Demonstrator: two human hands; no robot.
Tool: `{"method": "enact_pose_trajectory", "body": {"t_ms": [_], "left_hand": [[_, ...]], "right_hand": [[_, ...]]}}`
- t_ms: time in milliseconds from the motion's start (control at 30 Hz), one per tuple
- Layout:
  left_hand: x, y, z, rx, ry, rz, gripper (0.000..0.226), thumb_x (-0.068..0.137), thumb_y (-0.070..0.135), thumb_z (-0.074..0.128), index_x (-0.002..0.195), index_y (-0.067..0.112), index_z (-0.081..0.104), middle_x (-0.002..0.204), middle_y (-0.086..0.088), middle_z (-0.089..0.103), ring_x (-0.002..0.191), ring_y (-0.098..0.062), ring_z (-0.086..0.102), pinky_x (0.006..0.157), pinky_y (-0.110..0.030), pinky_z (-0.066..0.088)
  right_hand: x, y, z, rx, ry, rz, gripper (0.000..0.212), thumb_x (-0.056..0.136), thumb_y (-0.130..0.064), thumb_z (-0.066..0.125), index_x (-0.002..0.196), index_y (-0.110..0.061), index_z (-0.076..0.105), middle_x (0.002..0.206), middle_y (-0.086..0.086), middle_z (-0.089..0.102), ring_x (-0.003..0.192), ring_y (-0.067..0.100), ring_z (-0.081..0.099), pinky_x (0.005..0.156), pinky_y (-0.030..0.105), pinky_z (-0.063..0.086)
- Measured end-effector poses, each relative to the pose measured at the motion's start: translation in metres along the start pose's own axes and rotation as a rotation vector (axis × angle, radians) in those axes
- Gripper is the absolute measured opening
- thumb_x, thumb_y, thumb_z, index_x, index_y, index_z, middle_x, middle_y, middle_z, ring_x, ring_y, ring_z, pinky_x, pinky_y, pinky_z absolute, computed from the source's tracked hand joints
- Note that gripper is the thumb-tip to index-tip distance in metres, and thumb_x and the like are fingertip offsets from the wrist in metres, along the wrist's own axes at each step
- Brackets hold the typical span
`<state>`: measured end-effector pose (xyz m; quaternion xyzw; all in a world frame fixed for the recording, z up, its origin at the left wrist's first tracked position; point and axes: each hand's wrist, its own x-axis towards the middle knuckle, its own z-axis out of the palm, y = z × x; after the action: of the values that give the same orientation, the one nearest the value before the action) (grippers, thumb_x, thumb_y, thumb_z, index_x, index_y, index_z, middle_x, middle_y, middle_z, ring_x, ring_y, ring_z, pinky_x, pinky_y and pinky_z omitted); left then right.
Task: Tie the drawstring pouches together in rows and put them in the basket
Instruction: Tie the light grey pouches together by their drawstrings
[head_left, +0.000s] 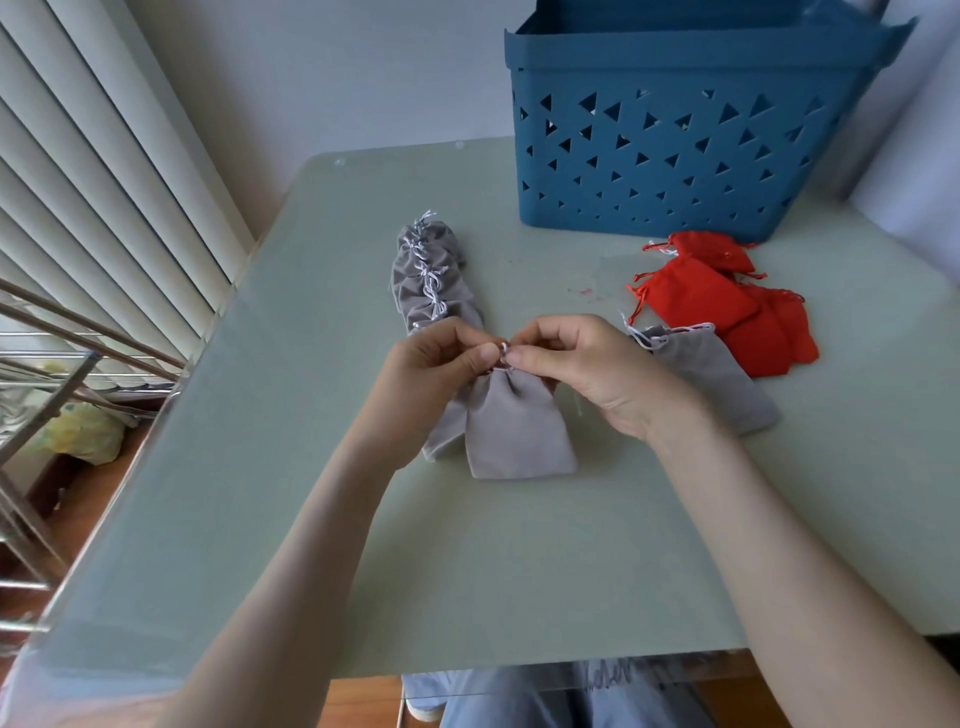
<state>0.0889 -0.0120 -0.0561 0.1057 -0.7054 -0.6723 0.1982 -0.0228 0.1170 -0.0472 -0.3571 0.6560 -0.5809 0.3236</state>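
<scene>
- My left hand (441, 358) and right hand (576, 358) meet fingertip to fingertip. Both pinch the white drawstring (503, 354) at the gathered neck of a grey pouch (514, 426) on the table (467, 561).
- It lies at the near end of a row of tied grey pouches (431, 275).
- My right wrist partly hides a loose grey pouch (711, 374), just beside the red pouches (727, 306).
- The blue basket (675, 130) stands behind them.
- Writing on my clothing (618, 675) is too blurred to read.

Pale green table (467, 545), white blinds (93, 182) left, wood floor (358, 701)
</scene>
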Motion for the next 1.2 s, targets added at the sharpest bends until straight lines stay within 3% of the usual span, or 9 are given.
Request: {"method": "enact_pose_trajectory", "body": {"t_ms": [100, 200, 300, 500, 667, 833, 967, 1100, 1200], "left_hand": [[-0.001, 0.0, 0.0, -0.001, -0.011, 0.008, 0.005, 0.08, 0.013, 0.064, 0.077, 0.009, 0.064, 0.07, 0.0, 0.065, 0.072, -0.014, 0.056, 0.067, -0.02, 0.045], [-0.001, -0.001, 0.002, 0.017, -0.024, 0.03, 0.009, 0.085, 0.002, 0.061, 0.079, 0.007, 0.064, 0.069, 0.005, 0.067, 0.07, -0.009, 0.059, 0.066, -0.016, 0.047], [-0.001, 0.0, 0.002, -0.004, -0.027, 0.04, 0.011, 0.087, -0.001, 0.058, 0.08, 0.005, 0.063, 0.068, 0.009, 0.068, 0.068, -0.003, 0.061, 0.065, -0.014, 0.046], [0.0, 0.001, -0.001, -0.156, -0.065, 0.007, 0.01, 0.083, 0.011, 0.063, 0.076, 0.015, 0.068, 0.075, 0.001, 0.069, 0.072, -0.01, 0.063, 0.07, -0.019, 0.05], [-0.001, -0.001, -0.002, 0.094, -0.015, 0.032, 0.012, 0.084, 0.009, 0.068, 0.076, 0.018, 0.067, 0.071, 0.006, 0.068, 0.068, -0.008, 0.058, 0.067, -0.019, 0.047], [-0.001, -0.002, -0.003, 0.282, 0.04, 0.055, 0.017, 0.079, 0.021, 0.067, 0.07, 0.035, 0.067, 0.076, 0.008, 0.066, 0.075, -0.013, 0.058, 0.076, -0.036, 0.047], [-0.002, -0.002, -0.002, 0.327, 0.059, 0.003, 0.023, 0.085, 0.005, 0.067, 0.073, 0.024, 0.067, 0.071, 0.013, 0.067, 0.071, -0.007, 0.058, 0.072, -0.022, 0.047], [-0.002, -0.001, 0.001, 0.272, 0.094, -0.038, 0.021, 0.085, 0.0, 0.066, 0.073, 0.018, 0.068, 0.074, -0.017, 0.068, 0.068, -0.015, 0.055, 0.069, -0.022, 0.046], [-0.001, -0.004, 0.0, 0.325, 0.129, -0.06, 0.017, 0.084, 0.006, 0.069, 0.074, 0.02, 0.068, 0.075, -0.009, 0.071, 0.067, -0.012, 0.057, 0.075, -0.03, 0.049]], "right_hand": [[0.0, 0.001, 0.0, -0.094, 0.023, -0.02, 0.016, 0.088, -0.007, 0.063, 0.076, -0.016, 0.063, 0.071, 0.002, 0.055, 0.063, 0.004, 0.045, 0.059, 0.016, 0.035], [0.001, 0.003, 0.001, -0.119, 0.03, -0.018, 0.015, 0.09, -0.008, 0.063, 0.077, -0.017, 0.064, 0.071, -0.002, 0.056, 0.065, 0.002, 0.046, 0.062, 0.015, 0.036], [0.0, 0.002, 0.0, -0.057, -0.009, 0.003, 0.01, 0.091, -0.009, 0.061, 0.083, -0.013, 0.066, 0.075, 0.002, 0.058, 0.069, 0.005, 0.049, 0.061, 0.016, 0.038], [-0.001, 0.002, -0.002, 0.112, -0.084, 0.038, 0.01, 0.091, -0.012, 0.057, 0.086, -0.011, 0.066, 0.076, -0.003, 0.063, 0.071, 0.005, 0.056, 0.062, 0.012, 0.043], [0.001, 0.006, -0.001, 0.082, -0.053, 0.066, 0.017, 0.094, -0.013, 0.054, 0.082, -0.013, 0.067, 0.072, -0.007, 0.066, 0.066, 0.001, 0.058, 0.062, 0.012, 0.045], [0.002, 0.007, -0.002, -0.009, -0.036, 0.08, 0.009, 0.089, -0.013, 0.063, 0.085, -0.015, 0.07, 0.082, 0.002, 0.067, 0.08, 0.014, 0.055, 0.07, 0.025, 0.042], [0.003, 0.009, 0.001, -0.108, 0.007, 0.085, 0.004, 0.087, -0.009, 0.065, 0.087, -0.008, 0.069, 0.079, 0.008, 0.059, 0.072, 0.012, 0.049, 0.067, 0.027, 0.036], [0.004, 0.013, 0.005, -0.212, 0.063, 0.046, 0.01, 0.086, -0.012, 0.067, 0.089, -0.002, 0.067, 0.074, 0.004, 0.056, 0.07, 0.011, 0.047, 0.069, 0.029, 0.036], [0.005, 0.014, 0.006, -0.326, 0.123, 0.004, 0.007, 0.084, -0.019, 0.07, 0.082, -0.012, 0.069, 0.072, -0.004, 0.061, 0.067, 0.006, 0.052, 0.07, 0.027, 0.042]]}}
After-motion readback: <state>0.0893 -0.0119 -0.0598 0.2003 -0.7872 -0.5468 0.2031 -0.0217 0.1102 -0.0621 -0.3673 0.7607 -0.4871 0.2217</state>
